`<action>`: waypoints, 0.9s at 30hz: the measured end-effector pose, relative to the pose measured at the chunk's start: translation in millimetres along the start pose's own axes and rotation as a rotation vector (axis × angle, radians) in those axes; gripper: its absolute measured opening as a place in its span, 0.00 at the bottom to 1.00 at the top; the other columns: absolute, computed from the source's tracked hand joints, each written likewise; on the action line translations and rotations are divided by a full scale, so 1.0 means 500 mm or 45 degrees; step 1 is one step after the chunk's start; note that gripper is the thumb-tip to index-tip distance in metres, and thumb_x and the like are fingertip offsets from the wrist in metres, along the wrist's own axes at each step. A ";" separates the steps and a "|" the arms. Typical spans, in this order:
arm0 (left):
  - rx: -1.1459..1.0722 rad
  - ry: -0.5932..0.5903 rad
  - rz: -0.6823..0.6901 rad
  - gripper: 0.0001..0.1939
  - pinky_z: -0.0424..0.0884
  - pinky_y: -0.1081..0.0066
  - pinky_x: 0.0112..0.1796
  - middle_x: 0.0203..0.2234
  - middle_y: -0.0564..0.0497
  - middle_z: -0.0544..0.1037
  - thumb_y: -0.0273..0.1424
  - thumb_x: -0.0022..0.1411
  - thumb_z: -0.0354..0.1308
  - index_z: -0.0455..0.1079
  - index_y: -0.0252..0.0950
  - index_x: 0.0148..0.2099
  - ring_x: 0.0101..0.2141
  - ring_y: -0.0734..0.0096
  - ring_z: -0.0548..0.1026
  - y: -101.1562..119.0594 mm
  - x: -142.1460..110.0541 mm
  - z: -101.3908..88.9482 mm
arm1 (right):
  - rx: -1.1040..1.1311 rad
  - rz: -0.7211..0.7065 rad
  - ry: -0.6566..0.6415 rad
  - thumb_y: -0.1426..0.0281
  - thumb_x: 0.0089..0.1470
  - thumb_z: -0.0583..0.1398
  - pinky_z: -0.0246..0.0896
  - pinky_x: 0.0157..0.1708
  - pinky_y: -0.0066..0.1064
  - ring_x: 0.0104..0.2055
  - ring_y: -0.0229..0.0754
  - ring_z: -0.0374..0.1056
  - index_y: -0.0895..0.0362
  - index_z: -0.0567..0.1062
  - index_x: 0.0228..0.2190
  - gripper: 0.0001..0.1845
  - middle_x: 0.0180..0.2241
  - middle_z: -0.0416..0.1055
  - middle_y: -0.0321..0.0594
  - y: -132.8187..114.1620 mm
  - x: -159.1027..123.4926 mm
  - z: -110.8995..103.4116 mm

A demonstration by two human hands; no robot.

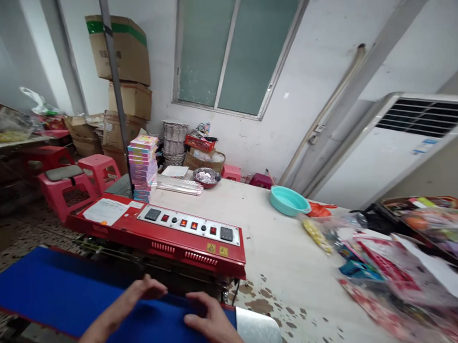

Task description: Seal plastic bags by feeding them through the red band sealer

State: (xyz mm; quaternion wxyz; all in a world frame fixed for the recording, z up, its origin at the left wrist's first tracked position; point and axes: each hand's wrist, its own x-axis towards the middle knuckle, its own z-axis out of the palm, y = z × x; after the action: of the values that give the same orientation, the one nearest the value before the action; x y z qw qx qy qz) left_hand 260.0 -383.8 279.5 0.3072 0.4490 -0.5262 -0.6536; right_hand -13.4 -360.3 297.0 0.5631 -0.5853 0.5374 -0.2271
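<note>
**Both hands down on the blue belt at the red sealing machine**

Left hand (137, 295) lies flat on the blue conveyor belt (68, 297), fingers spread toward the machine. Right hand (211, 319) rests just beside it, fingers curled on the belt's far edge, near the silver metal end plate (259, 330). Right behind them sits the long red sealing machine with a grey button panel (186, 228). On the stained white table (285, 269), a teal plastic basin (289, 200) stands well apart from the hands. A heap of clear-bagged colourful toys (390, 266) crowds the table's right side. A stack of pastel boxes (143, 167) rises behind the machine.
</note>
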 end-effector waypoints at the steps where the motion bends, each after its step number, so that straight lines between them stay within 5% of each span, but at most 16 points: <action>1: -0.028 0.083 -0.008 0.40 0.61 0.53 0.56 0.43 0.44 0.79 0.64 0.54 0.40 0.78 0.39 0.42 0.49 0.48 0.72 -0.014 -0.010 -0.040 | 0.040 -0.018 -0.081 0.61 0.41 0.68 0.61 0.51 0.38 0.53 0.50 0.65 0.47 0.72 0.50 0.32 0.51 0.70 0.38 -0.028 -0.005 0.014; 3: -0.079 0.245 0.028 0.39 0.61 0.51 0.56 0.43 0.44 0.79 0.64 0.54 0.40 0.79 0.39 0.39 0.50 0.47 0.72 -0.039 -0.020 -0.104 | 0.072 -0.056 -0.257 0.59 0.39 0.70 0.61 0.51 0.37 0.53 0.48 0.65 0.42 0.70 0.52 0.36 0.51 0.71 0.35 -0.077 -0.009 0.038; 5: -0.117 0.322 0.083 0.37 0.61 0.50 0.56 0.42 0.45 0.79 0.63 0.55 0.40 0.79 0.39 0.37 0.50 0.46 0.71 -0.050 -0.014 -0.118 | 0.027 -0.128 -0.294 0.56 0.38 0.70 0.58 0.54 0.37 0.54 0.47 0.64 0.41 0.73 0.49 0.32 0.51 0.71 0.33 -0.094 -0.009 0.042; 9: -0.125 0.075 0.104 0.36 0.63 0.51 0.54 0.41 0.43 0.79 0.60 0.58 0.39 0.77 0.37 0.31 0.46 0.50 0.72 -0.040 0.025 0.013 | -0.026 -0.191 0.156 0.58 0.40 0.70 0.54 0.55 0.38 0.53 0.48 0.64 0.53 0.79 0.26 0.13 0.49 0.72 0.39 -0.026 -0.009 -0.004; 11: -0.115 -0.120 0.101 0.37 0.64 0.54 0.53 0.39 0.42 0.78 0.58 0.61 0.37 0.77 0.35 0.31 0.44 0.51 0.73 -0.034 0.041 0.087 | 0.047 -0.149 0.314 0.56 0.42 0.68 0.58 0.49 0.40 0.46 0.48 0.69 0.57 0.75 0.20 0.17 0.40 0.75 0.44 0.013 -0.006 -0.029; 13: -0.148 -0.164 0.115 0.38 0.63 0.56 0.53 0.38 0.42 0.78 0.57 0.62 0.34 0.78 0.35 0.34 0.45 0.52 0.72 -0.038 0.044 0.112 | 0.073 -0.155 0.319 0.56 0.44 0.67 0.59 0.46 0.40 0.43 0.48 0.70 0.58 0.75 0.21 0.18 0.37 0.76 0.45 0.025 -0.001 -0.034; 15: -0.208 -0.054 0.108 0.38 0.61 0.57 0.55 0.40 0.42 0.78 0.57 0.62 0.35 0.78 0.35 0.37 0.47 0.52 0.71 -0.055 0.034 0.073 | 0.045 -0.186 0.221 0.58 0.44 0.67 0.57 0.51 0.39 0.49 0.48 0.68 0.56 0.78 0.27 0.14 0.44 0.74 0.43 0.009 0.006 -0.015; 20: -0.289 0.383 0.027 0.37 0.62 0.61 0.51 0.34 0.44 0.78 0.59 0.60 0.37 0.76 0.35 0.35 0.43 0.54 0.72 -0.092 -0.019 -0.126 | 0.041 -0.235 -0.135 0.58 0.44 0.68 0.54 0.56 0.38 0.56 0.45 0.64 0.47 0.79 0.39 0.18 0.52 0.70 0.37 -0.048 0.008 0.038; 22: -0.325 0.466 0.074 0.35 0.65 0.63 0.47 0.30 0.46 0.77 0.59 0.60 0.40 0.75 0.35 0.33 0.39 0.57 0.72 -0.081 -0.024 -0.143 | 0.011 -0.208 -0.081 0.59 0.42 0.69 0.51 0.59 0.39 0.58 0.46 0.62 0.48 0.80 0.36 0.16 0.54 0.69 0.38 -0.038 0.003 0.030; 25: -0.321 0.362 0.157 0.32 0.67 0.65 0.43 0.28 0.48 0.76 0.59 0.58 0.45 0.74 0.35 0.32 0.35 0.62 0.73 -0.044 0.000 -0.059 | 0.025 -0.163 0.069 0.57 0.42 0.69 0.51 0.58 0.42 0.56 0.49 0.63 0.51 0.80 0.31 0.14 0.51 0.70 0.42 -0.005 0.000 0.007; 27: -0.254 0.108 0.181 0.34 0.68 0.65 0.41 0.27 0.47 0.76 0.59 0.59 0.41 0.74 0.34 0.33 0.33 0.63 0.73 -0.017 0.023 0.029 | 0.072 -0.199 0.036 0.56 0.44 0.68 0.55 0.56 0.42 0.51 0.48 0.67 0.53 0.80 0.31 0.15 0.46 0.74 0.43 0.006 0.006 0.002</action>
State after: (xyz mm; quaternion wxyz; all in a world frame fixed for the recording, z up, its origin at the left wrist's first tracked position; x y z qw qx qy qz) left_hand 242.8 -385.9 268.9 0.4180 0.4051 -0.4754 -0.6597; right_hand -12.8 -362.0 292.9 0.5522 -0.6061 0.4914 -0.2937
